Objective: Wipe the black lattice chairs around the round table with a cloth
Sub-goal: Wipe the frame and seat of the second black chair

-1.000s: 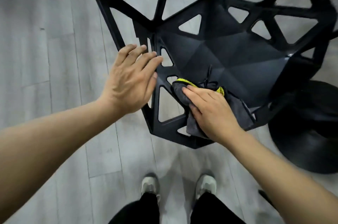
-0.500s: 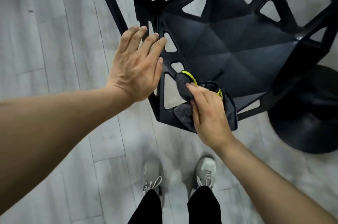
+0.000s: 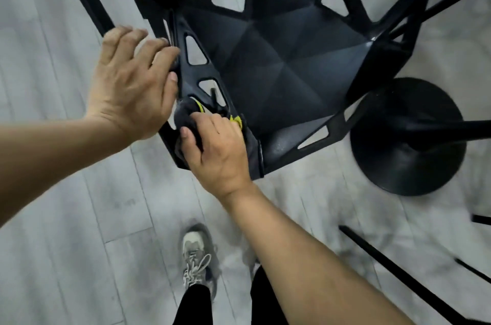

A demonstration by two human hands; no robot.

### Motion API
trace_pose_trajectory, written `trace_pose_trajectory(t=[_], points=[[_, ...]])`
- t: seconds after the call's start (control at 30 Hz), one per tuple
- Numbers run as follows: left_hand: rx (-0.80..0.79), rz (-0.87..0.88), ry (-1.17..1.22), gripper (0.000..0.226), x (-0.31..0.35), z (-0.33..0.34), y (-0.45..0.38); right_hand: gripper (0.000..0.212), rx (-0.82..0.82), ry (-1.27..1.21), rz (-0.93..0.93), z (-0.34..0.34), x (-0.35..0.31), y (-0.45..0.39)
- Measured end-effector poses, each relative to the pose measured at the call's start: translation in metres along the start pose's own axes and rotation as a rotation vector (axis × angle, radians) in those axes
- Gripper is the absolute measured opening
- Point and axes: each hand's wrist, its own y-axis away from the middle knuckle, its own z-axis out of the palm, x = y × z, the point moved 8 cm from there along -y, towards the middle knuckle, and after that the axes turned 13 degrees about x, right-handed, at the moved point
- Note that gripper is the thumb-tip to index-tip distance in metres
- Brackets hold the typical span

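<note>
The black lattice chair (image 3: 279,64) fills the upper middle of the head view, seen from above. Its seat is a faceted dark panel of flat planes that meet in raised creases, with a dull sheen. The back and sides are thick black struts framing triangular openings, through which the pale grey plank floor (image 3: 66,218) shows.

The cloth (image 3: 186,114) is dark grey with a bright yellow-green edge trim. It sits bunched on the seat's near left corner and drapes over the front edge. The right hand (image 3: 218,146) grips it with curled fingers and thumb and presses it against the chair rim.

The left hand (image 3: 132,80) lies on the chair's left side strut, its fingers fairly straight and slightly spread, the fingertips touching the frame; it holds nothing.

To the right of the chair stands a round black pedestal base (image 3: 406,144) on the floor. Below, a grey laced sneaker (image 3: 195,258) and black trouser legs show. The picture is somewhat motion-blurred.
</note>
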Motion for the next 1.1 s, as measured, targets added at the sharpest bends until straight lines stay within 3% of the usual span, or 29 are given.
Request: trace_pose_trajectory(t=[0.1,0.17,0.27,0.43,0.53,0.6,0.73,0.9,1.03,1.1], points=[[-0.017,-0.033,0.002,0.052,0.000,-0.002,-0.001,0.034,-0.056,0.049,-0.289,-0.020,0.022,-0.009],[-0.006,-0.034,0.011,0.051,0.004,-0.003,-0.002,0.031,-0.014,0.170,-0.355,-0.042,0.052,-0.018],[0.007,-0.038,0.031,0.050,0.004,-0.002,-0.001,0.028,0.131,0.351,-0.225,-0.080,0.103,-0.037],[-0.009,-0.051,0.013,0.050,0.003,-0.001,-0.002,0.034,0.216,0.524,0.015,-0.129,0.181,-0.098],[-0.012,-0.046,0.007,0.049,0.005,-0.002,-0.002,0.041,0.282,0.584,0.180,-0.125,0.187,-0.100],[-0.010,-0.043,-0.002,0.048,0.005,-0.003,-0.002,0.043,0.213,0.546,0.074,-0.095,0.152,-0.079],[-0.032,-0.038,-0.018,0.048,0.004,-0.001,-0.002,0.047,-0.077,0.302,-0.121,-0.029,0.065,-0.014],[-0.046,-0.041,-0.023,0.048,0.004,0.001,-0.002,0.045,-0.250,0.288,-0.320,-0.027,0.093,-0.041],[-0.064,-0.054,-0.046,0.047,0.004,0.001,-0.001,0.051,-0.093,0.598,-0.120,-0.066,0.171,-0.122],[-0.074,-0.056,-0.048,0.047,0.003,0.001,-0.001,0.055,-0.091,0.582,-0.040,-0.072,0.180,-0.131]])
